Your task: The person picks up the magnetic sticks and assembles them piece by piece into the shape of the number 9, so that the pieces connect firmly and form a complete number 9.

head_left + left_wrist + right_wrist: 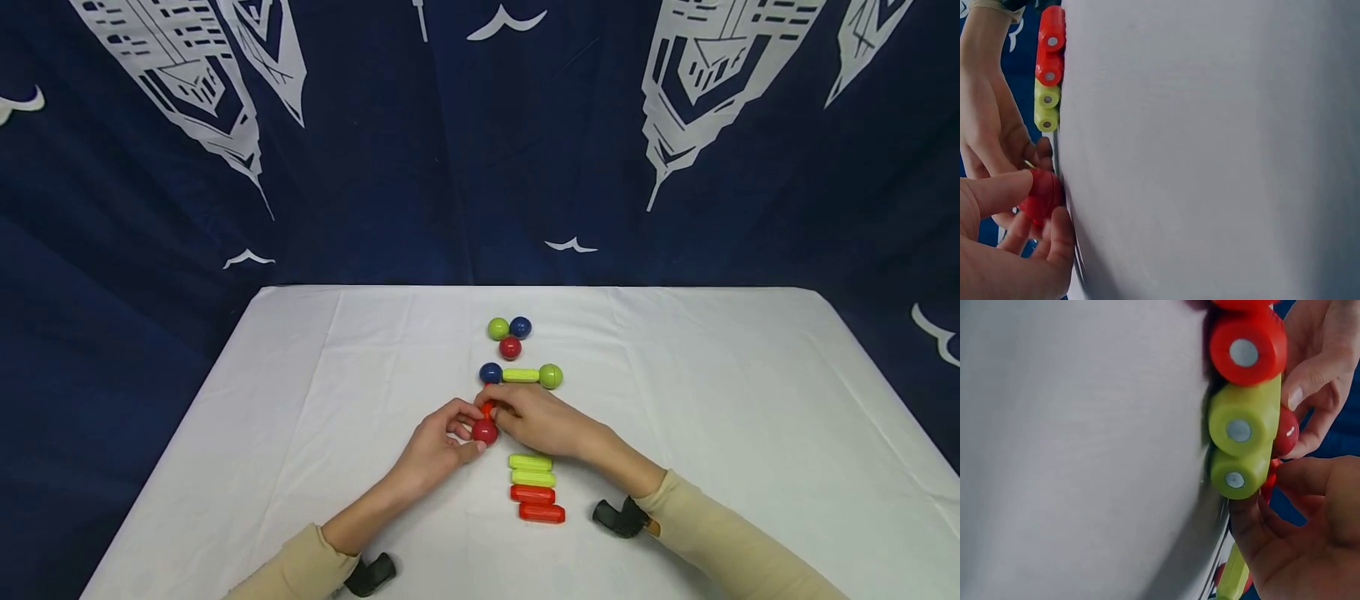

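My left hand (437,443) pinches a red ball (484,432) between thumb and fingers. From the far side, my right hand (542,420) holds a red rod (487,410) with thumb and fingertips, mostly hidden by them. The rod's near end meets the red ball, and a sliver of red shows beyond the fingers beside a blue ball (491,372). From that blue ball a yellow-green rod (521,376) runs right to a green ball (551,376). In the left wrist view the red ball (1042,195) sits between my left thumb and fingers.
Nearer me lie two yellow-green rods (532,478) and two red rods (542,513), side by side, with silvery round ends (1244,352). Behind the hands, a green ball (498,328), a blue ball (521,327) and a red ball (510,347) cluster on the white tablecloth (360,375).
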Available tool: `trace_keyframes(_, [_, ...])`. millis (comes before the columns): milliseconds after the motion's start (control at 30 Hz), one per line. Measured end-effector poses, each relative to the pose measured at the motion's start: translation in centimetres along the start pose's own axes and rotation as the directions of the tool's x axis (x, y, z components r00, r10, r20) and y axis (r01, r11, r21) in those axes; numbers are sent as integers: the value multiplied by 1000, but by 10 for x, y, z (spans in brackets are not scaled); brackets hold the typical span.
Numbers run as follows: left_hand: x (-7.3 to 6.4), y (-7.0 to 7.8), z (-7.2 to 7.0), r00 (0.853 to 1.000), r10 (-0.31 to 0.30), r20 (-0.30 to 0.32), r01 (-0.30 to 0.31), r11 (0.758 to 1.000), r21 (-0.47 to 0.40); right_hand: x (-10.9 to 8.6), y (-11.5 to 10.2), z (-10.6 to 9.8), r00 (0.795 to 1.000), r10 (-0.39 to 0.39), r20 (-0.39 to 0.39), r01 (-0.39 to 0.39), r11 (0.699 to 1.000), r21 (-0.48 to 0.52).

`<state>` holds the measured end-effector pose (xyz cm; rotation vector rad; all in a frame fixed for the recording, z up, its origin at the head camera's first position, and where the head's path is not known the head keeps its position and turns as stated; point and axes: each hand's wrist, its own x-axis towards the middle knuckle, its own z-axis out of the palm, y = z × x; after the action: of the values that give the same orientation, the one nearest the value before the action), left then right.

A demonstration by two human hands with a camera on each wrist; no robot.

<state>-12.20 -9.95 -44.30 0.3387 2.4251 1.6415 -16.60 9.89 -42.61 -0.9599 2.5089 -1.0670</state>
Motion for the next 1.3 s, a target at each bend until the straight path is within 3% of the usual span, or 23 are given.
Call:
trace_keyframes(233, [2, 2, 5, 999, -47, -23, 45, 997, -60, -25, -4, -7, 998, 55, -44, -54, 998, 28])
trace_keyframes(533, [0, 9, 12, 992, -101, -72, 94, 992, -83, -60, -5, -10, 990, 127, 63, -125, 992, -29])
trace_keyframes(667, [0, 9, 15, 990, -107, -91, 98, 990, -101, -62, -3, -8, 990, 134, 40, -131, 989, -61])
trace_keyframes(833, [-1, 11, 17, 987, -128, -94, 115, 984, -135, -58, -1, -9, 989, 142, -45, -146, 984, -104])
trace_keyframes(1100, [-1, 7, 18, 986, -135, -94, 120, 982, -145, -47, 1, -6, 990, 115, -81, -122, 990, -77])
trace_keyframes(1300, [1, 6, 19, 985, -146, -95, 133, 982, -133, -52, -1, -7, 986, 85, -142, -95, 993, -63])
